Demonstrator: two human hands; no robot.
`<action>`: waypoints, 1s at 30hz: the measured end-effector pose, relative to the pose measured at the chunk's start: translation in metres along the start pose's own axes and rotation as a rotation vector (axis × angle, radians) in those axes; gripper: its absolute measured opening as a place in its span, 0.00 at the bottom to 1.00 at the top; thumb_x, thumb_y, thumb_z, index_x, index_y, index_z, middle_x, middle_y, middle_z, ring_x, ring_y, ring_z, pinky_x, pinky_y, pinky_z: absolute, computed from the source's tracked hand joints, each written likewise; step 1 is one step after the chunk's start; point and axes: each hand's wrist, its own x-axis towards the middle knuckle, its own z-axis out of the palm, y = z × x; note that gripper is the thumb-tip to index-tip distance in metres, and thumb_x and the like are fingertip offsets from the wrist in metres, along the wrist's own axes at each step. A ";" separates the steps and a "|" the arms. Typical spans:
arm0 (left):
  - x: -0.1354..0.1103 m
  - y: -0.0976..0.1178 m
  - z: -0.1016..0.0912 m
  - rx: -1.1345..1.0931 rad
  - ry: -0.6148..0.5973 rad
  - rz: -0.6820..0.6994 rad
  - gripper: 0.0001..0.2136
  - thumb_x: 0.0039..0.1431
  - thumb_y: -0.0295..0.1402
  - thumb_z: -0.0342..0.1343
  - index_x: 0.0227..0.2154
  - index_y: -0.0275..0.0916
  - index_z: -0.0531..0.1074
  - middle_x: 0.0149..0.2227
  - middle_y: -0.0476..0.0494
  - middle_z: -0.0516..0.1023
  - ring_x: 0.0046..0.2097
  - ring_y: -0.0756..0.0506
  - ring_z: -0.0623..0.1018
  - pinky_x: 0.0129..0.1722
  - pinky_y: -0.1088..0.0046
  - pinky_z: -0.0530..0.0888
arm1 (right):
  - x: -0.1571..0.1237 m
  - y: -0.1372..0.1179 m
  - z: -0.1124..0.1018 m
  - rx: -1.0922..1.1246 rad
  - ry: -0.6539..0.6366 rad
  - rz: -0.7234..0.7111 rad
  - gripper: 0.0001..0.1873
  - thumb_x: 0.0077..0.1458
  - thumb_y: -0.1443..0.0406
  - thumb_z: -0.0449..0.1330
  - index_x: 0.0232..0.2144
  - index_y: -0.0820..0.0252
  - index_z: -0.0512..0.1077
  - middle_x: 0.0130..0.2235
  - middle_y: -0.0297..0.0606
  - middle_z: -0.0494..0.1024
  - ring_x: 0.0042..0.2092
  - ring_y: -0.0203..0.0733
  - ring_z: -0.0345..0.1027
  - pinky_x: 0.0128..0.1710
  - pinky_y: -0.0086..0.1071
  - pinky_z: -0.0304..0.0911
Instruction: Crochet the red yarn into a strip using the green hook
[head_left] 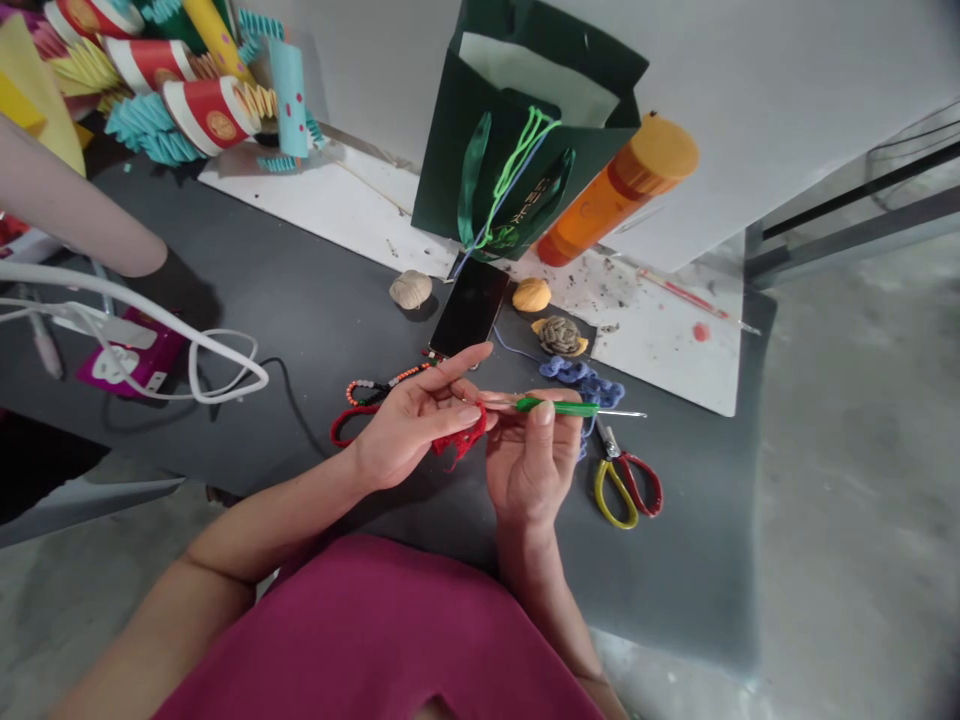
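Pinched in my left hand (pixel 409 418) is a small piece of red crochet work (pixel 460 440), its lower edge hanging below the fingers. My right hand (pixel 534 460) grips a crochet hook (pixel 562 408) with a green handle, thumb pressed on the handle. One metal end points right; the other reaches the red yarn at my left fingertips, where fingers partly hide it. Blue crochet work (pixel 581 380) lies just beyond my right hand. Scissors (pixel 626 480) with one yellow and one red handle rest to its right. Behind my left hand lie a beaded cord (pixel 360 388) and a dark phone (pixel 471 308).
At the back stand a green paper bag (pixel 442 170) and an orange bottle (pixel 600 200). Small stones (pixel 411 289) and a little turtle figure (pixel 559 336) sit near the phone. White cables (pixel 225 360), a purple power strip (pixel 131 355) and paper-cup crafts (pixel 214 115) occupy the left.
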 end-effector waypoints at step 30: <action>0.002 0.003 -0.002 0.003 0.045 -0.105 0.24 0.52 0.30 0.76 0.54 0.49 0.84 0.33 0.53 0.79 0.33 0.55 0.75 0.39 0.80 0.75 | -0.008 0.001 -0.012 -0.351 0.116 -0.283 0.05 0.73 0.58 0.56 0.42 0.48 0.69 0.31 0.31 0.76 0.22 0.39 0.74 0.18 0.33 0.66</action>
